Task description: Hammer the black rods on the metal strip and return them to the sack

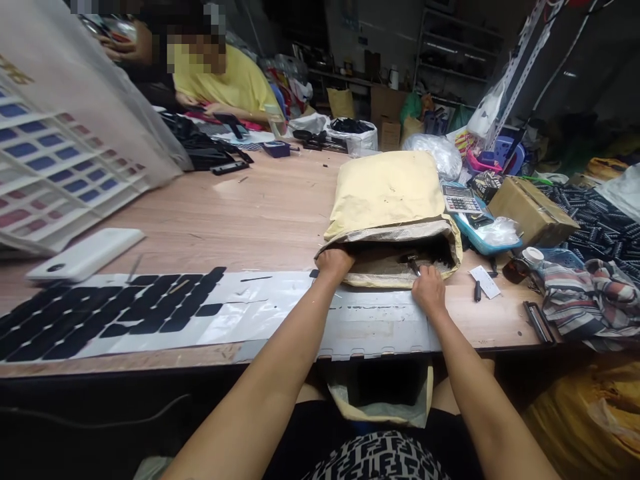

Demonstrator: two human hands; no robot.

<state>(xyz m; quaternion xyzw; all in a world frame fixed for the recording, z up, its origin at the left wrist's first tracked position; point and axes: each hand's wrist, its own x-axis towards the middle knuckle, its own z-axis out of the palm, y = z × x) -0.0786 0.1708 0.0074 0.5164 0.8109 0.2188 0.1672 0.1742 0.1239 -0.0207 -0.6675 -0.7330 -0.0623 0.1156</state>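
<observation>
A large yellow paper sack lies on its side on the wooden table, mouth toward me. My left hand reaches into the left side of the mouth, fingers hidden inside. At the mouth's right side my right hand is closed on a small dark object that sticks out of the opening. A long grey strip runs along the near table edge under both wrists, with rows of black flat pieces laid on its left part.
A white phone-like block and a tilted tray of blue and red squares lie left. A calculator, blue tray, cardboard box and folded cloth crowd the right. A person in yellow sits far left.
</observation>
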